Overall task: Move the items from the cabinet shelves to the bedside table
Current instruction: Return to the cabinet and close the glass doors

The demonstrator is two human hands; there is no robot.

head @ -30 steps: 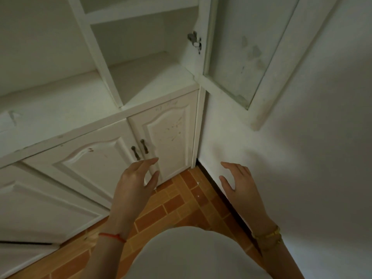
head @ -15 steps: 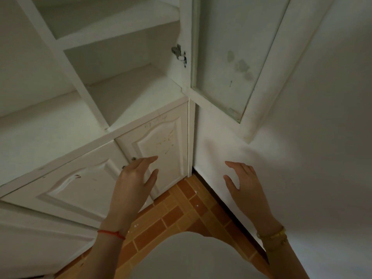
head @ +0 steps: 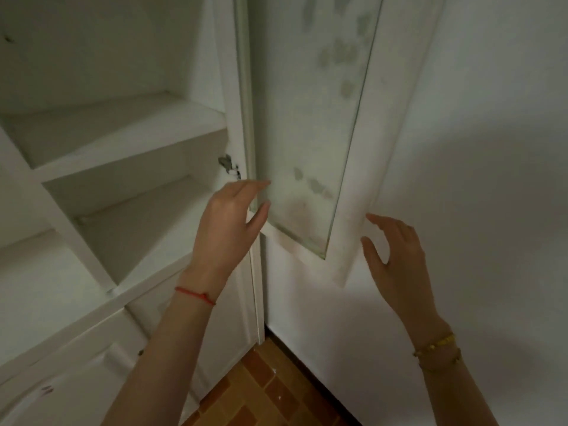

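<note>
left hand (head: 229, 222): raised, fingers loosely spread, holding nothing; fingertips (head: 261, 184) in front of the lower hinge-side corner of the glass door (head: 310, 118); contact unclear.
right hand (head: 396, 256): raised, fingers spread and curled a bit, holding nothing; index tip at the outer frame edge of the door; touching or just short, can't tell.
glass door: swung open, sits between the two hands and rises above them; pane smudged with grey blotches.
hinge (head: 229, 166): just above the left hand's knuckles, on the cabinet (head: 233, 87) upright.
cabinet shelves (head: 129, 142): left of the left hand, white; no items visible on the parts in view.
lower cabinet doors (head: 76, 364): below the left forearm, shut.
wrists: red string (head: 196, 295) on left, gold bracelets (head: 438, 348) on right.
wall (head: 491, 149): white, right of and behind the right hand.
floor (head: 267, 392): brick-pattern tile, low between the forearms.
bedside table: out of frame.
</note>
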